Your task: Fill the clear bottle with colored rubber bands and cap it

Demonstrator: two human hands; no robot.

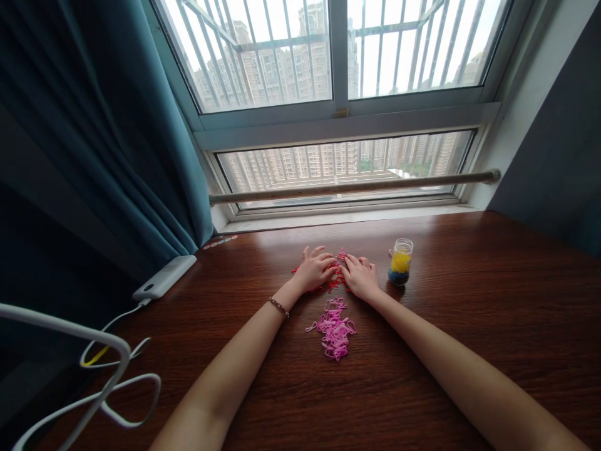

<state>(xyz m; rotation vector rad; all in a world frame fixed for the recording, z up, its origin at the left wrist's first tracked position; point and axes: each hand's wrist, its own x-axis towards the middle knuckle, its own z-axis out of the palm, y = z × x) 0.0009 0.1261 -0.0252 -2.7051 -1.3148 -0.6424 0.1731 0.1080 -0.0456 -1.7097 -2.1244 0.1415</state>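
Observation:
Both my hands rest on a pile of red rubber bands (334,283) near the far side of the dark wooden table (469,326). My left hand (313,270) lies palm down with fingers spread over the bands. My right hand (360,275) lies beside it, fingers bent onto the same pile, its fingertips close to the left hand's. Whether either hand pinches a band is hidden. A heap of pink rubber bands (335,329) lies between my forearms, closer to me. A beaded bracelet (278,306) circles my left wrist.
A small clear jar (400,261) with yellow and blue contents stands just right of my right hand. A white power bank (164,276) with white cables (113,369) lies at the left. A teal curtain (107,125) hangs at the left; the window (338,100) runs behind the table.

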